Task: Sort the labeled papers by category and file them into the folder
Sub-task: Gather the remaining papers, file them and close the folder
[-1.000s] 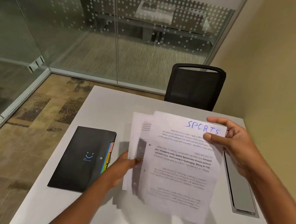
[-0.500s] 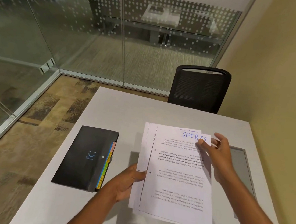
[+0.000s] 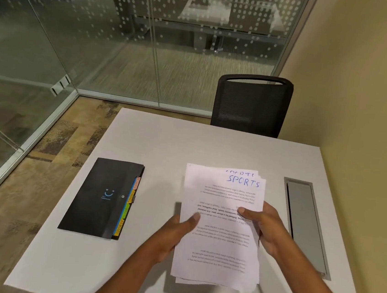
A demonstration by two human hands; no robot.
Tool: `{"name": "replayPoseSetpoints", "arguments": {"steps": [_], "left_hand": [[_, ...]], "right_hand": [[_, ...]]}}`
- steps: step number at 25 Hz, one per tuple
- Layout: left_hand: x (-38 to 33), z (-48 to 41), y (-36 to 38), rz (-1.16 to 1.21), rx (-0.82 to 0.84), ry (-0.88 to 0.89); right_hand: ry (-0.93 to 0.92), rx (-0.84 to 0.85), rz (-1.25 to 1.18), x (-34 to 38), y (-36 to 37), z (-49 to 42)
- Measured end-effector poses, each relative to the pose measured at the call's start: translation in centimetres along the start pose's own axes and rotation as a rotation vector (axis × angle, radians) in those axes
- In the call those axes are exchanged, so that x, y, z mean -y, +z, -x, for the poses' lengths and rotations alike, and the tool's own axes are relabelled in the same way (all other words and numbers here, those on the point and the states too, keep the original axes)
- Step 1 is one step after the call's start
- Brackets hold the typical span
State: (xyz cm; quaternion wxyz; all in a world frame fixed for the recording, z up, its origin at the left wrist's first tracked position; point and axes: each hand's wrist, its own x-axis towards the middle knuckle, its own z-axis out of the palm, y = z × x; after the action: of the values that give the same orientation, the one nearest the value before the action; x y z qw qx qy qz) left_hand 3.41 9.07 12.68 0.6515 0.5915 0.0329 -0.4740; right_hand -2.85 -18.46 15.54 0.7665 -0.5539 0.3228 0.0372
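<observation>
Both hands are gripping the paper stack [image 3: 218, 244] by its long edges. The left hand [image 3: 179, 230] is pinching the left edge and the right hand [image 3: 265, 228] the right edge, thumbs on top, with the other fingers hidden under the sheets. The stack is sitting between the two thumbs, low over the table [image 3: 164, 143]; can't tell if it's touching. The top sheet is showing a handwritten SPORTS label [image 3: 243, 181] at the end far from the fingers, and a second one is peeking out behind it. I'm reading this as the sports batch being squared up, not yet filed. The folder [image 3: 101, 198] is lying flat and closed, well left of the left fingers, with its coloured tabs [image 3: 132, 197] facing them and the SPORTS tab [image 3: 119, 228] at the near end. Next move calls for freeing the left hand, opening the folder at that tab and feeding the stack in squarely. Loose sheets are looking prone to fanning.
</observation>
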Motion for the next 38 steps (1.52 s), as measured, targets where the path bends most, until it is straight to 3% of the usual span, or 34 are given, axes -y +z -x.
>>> {"name": "replayPoseSetpoints", "arguments": {"steps": [3, 7, 17, 24, 38], "left_hand": [[0.9, -1.3, 2.0, -0.052, -0.176, 0.165], [1.7, -3.0, 3.5, -0.080, -0.449, 0.230], [4.0, -4.3, 5.7, -0.022, -0.465, 0.309], [3.5, -3.7, 7.3, -0.049, -0.473, 0.377], [5.3, -2.8, 6.7, -0.072, -0.443, 0.378]], "right_hand": [[-0.061, -0.036, 0.086, -0.6, -1.0, -0.2], [-0.097, -0.098, 0.191, -1.8, -1.9, -0.6], [-0.145, -0.049, 0.192, -5.1, -4.0, -0.8], [-0.202, -0.090, 0.060, -5.1, -3.9, -0.3], [-0.178, -0.053, 0.127, -6.4, -4.3, 0.1]]}}
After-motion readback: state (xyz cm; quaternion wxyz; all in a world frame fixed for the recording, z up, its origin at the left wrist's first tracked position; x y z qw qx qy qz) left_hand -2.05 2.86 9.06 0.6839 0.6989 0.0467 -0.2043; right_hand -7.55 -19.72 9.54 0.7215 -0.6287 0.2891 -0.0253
